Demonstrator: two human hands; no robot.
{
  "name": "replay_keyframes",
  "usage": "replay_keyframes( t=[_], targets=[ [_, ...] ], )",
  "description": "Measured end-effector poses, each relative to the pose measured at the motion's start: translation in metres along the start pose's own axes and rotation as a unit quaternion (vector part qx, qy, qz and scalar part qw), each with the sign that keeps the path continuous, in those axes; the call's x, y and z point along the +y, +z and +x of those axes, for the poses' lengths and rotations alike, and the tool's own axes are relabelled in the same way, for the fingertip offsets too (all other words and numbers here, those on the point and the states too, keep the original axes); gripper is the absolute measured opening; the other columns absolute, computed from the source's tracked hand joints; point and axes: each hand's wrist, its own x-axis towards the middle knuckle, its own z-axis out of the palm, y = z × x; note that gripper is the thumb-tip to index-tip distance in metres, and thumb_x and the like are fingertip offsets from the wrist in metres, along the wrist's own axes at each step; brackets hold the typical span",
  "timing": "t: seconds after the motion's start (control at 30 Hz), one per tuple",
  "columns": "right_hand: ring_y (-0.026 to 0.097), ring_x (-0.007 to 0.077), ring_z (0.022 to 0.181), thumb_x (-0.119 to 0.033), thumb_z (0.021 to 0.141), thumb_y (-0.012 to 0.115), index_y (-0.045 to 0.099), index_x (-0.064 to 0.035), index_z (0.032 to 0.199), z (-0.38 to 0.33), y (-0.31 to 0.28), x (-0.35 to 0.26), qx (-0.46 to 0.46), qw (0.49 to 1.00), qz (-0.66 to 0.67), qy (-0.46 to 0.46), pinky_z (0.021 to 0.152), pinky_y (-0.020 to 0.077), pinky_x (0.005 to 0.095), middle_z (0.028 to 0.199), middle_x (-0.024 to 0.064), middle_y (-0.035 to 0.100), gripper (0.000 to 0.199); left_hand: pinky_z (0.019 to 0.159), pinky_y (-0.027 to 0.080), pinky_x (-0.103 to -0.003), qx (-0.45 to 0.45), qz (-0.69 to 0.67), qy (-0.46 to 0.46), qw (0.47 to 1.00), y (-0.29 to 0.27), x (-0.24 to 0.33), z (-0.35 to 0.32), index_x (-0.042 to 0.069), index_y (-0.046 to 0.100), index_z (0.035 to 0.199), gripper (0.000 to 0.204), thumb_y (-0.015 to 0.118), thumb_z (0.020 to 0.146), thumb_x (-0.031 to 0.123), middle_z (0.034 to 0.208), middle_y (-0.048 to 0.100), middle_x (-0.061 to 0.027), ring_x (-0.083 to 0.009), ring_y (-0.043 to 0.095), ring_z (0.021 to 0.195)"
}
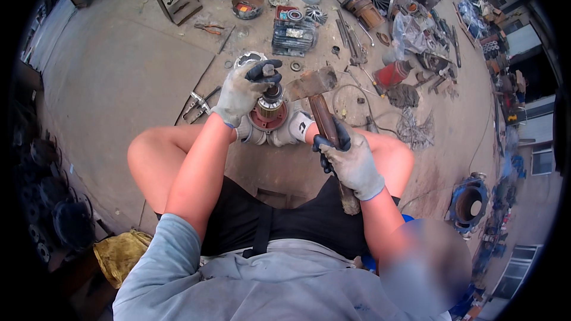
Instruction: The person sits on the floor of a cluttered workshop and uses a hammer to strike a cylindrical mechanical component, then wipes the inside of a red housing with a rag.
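1. Two gloved hands at work in the head view, the only view; gloves pale with dark fingertips.
2. Left hand (238,93): fingers curled around a short metal bar (269,70), its blunt top poking out. Lower end hard to make out.
3. Bar sits over an upright shaft assembly (270,107), silver and copper-toned, standing on the floor between the person's feet. Can't tell if they touch.
4. Red flange (282,120) surrounds the assembly low down; shoes (300,126) close in on both sides.
5. Right hand (352,160): fingers closed around the wooden handle (324,119) of a hammer. Hammer head (311,83), worn and blocky, is up near the bar's right side, visibly apart from it.
6. Past the hands: finned motor housing (294,38), with a bearing ring (295,66) just on the near side of it.
7. Left floor: puller-like tool (199,107) near the left forearm, pliers (209,27) farther out.
8. Right floor: red cone-shaped part (392,75), dark rag (403,96) beside it.
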Motion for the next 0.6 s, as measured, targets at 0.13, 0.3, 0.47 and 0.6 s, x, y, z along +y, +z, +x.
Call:
replay_keyframes(
  t=[0.13, 0.3, 0.47, 0.6],
  targets=[
    [0.058, 0.0037, 0.068, -0.003, 0.097, 0.071, 0.053, -0.0078, 0.152, 0.003, 0.0, -0.021, 0.012, 0.996, -0.078, -0.029, 0.058, 0.0485, 0.0236, 0.085, -0.0014, 0.066, 0.058, 0.083, 0.058, -0.031, 0.022, -0.075, -0.029, 0.997, 0.003, -0.001, 0.0, 0.008, 0.077, 0.121, 0.031, 0.073, 0.091, 0.003, 0.106, 0.078, -0.0076, -0.0164, 0.073, 0.093],
    [0.057, 0.0029, 0.068, -0.002, 0.096, 0.071, 0.051, -0.0034, 0.151, -0.009, 0.012, -0.079, 0.043, 0.983, -0.048, -0.174, 0.06, 0.0501, 0.0239, 0.091, -0.0004, 0.069, 0.058, 0.083, 0.058, -0.03, -0.001, -0.042, -0.004, 0.999, 0.005, -0.007, 0.001, 0.007, 0.076, 0.124, 0.034, 0.071, 0.091, 0.001, 0.108, 0.079, -0.0068, -0.0132, 0.072, 0.094],
    [0.071, 0.0395, 0.083, -0.016, 0.091, 0.076, 0.054, 0.0008, 0.139, 0.026, 0.014, -0.082, 0.077, 0.891, -0.254, -0.369, 0.077, 0.0573, 0.0455, 0.1, 0.022, 0.072, 0.056, 0.082, 0.058, -0.031, 0.0, -0.007, -0.013, 1.0, 0.005, -0.002, 0.002, 0.009, 0.077, 0.122, 0.032, 0.072, 0.09, 0.002, 0.103, 0.079, -0.0094, -0.0166, 0.074, 0.094],
    [0.069, 0.0449, 0.1, -0.025, 0.094, 0.071, 0.065, -0.0031, 0.127, 0.067, 0.008, -0.062, -0.062, 0.929, -0.36, -0.06, 0.085, 0.0555, 0.051, 0.107, 0.028, 0.069, 0.04, 0.082, 0.058, -0.034, 0.001, 0.041, -0.087, 0.995, 0.003, -0.002, -0.001, 0.008, 0.077, 0.118, 0.03, 0.075, 0.088, 0.004, 0.102, 0.079, -0.0097, -0.0198, 0.075, 0.092]
  ],
)
